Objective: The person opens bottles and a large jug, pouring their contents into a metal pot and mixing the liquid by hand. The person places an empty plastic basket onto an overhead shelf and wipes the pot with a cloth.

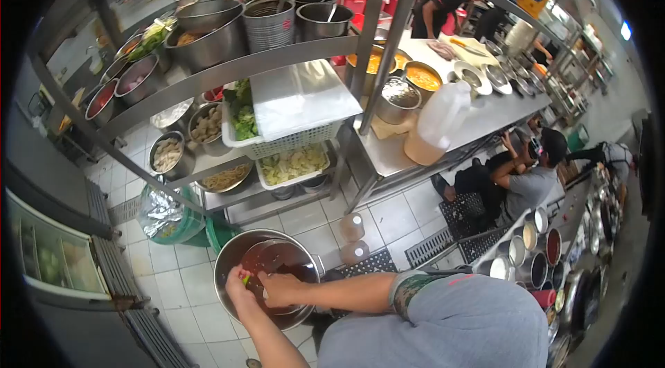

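A large steel pot (pixel 220 278) holds reddish-brown liquid (pixel 280 254) in front of me. Both my hands are over its near-left side, close together. My left hand (pixel 240 289) has its fingers curled round a small bright green piece (pixel 246 279), whose kind I cannot make out. Beside it, my right hand (pixel 278 290) reaches in from the right with bent fingers. Its fingertips are partly hidden, and whether they hold anything is unclear.
Two plastic bottles (pixel 352 227) stand by the pot. A green tub covered with foil (pixel 166 210) is behind it. A steel rack (pixel 228 70) bears pots and vegetable baskets. A jug (pixel 438 125) stands on the counter. A person in grey (pixel 530 181) sits low at the right.
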`<state>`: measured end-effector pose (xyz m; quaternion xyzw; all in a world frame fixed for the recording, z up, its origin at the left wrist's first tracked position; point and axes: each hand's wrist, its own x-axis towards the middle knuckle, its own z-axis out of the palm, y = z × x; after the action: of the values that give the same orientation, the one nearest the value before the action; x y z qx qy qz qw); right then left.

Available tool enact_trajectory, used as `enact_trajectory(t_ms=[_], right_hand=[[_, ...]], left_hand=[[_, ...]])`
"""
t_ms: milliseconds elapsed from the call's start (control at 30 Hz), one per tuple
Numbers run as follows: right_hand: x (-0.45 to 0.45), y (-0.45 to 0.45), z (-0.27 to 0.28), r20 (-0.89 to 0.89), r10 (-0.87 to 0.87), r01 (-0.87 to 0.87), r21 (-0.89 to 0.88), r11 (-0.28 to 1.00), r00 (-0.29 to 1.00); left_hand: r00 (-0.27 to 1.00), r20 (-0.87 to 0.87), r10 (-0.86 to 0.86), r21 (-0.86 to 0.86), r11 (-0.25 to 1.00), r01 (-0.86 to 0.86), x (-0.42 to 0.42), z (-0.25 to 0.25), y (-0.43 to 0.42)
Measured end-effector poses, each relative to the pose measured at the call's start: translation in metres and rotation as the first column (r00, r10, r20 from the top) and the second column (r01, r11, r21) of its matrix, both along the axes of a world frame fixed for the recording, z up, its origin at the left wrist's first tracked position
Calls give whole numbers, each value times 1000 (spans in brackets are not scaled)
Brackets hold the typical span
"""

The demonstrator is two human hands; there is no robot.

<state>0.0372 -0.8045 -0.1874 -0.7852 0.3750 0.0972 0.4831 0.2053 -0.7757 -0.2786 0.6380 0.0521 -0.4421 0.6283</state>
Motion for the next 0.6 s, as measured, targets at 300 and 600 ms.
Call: enact_trajectory(t_ms=[300,600], right_hand=[[-32,34,-22,144,-50,-34,529,848,988],[-17,-20,-163,-82,-109,135,489,862,991]], left_hand=[[959,-156,236,-47,968,-246,113,-48,38],[972,-208,109,73,993,-96,84,-66,69]])
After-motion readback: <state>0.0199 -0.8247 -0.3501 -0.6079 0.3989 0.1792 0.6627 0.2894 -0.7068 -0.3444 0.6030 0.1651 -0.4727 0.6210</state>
